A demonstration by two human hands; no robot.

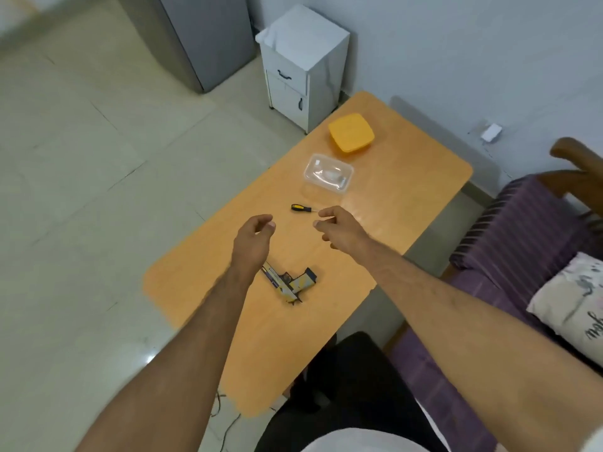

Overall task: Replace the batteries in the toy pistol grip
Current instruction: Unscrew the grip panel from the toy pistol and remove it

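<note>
The toy pistol (290,283) lay flat on the orange table (375,223), near its 7 o'clock end, partly under the left forearm. Bare tabletop surrounded it up to the near edges. At 12 o'clock from it lay a small screwdriver (301,208). The left hand (253,238) hovered loosely curled, holding nothing. The right hand (339,230) hovered half open beside the screwdriver's tip; whether it touched, I cannot tell. Farther toward 1 o'clock stood a clear container (329,172), then a yellow lid (351,133) near the far edge.
</note>
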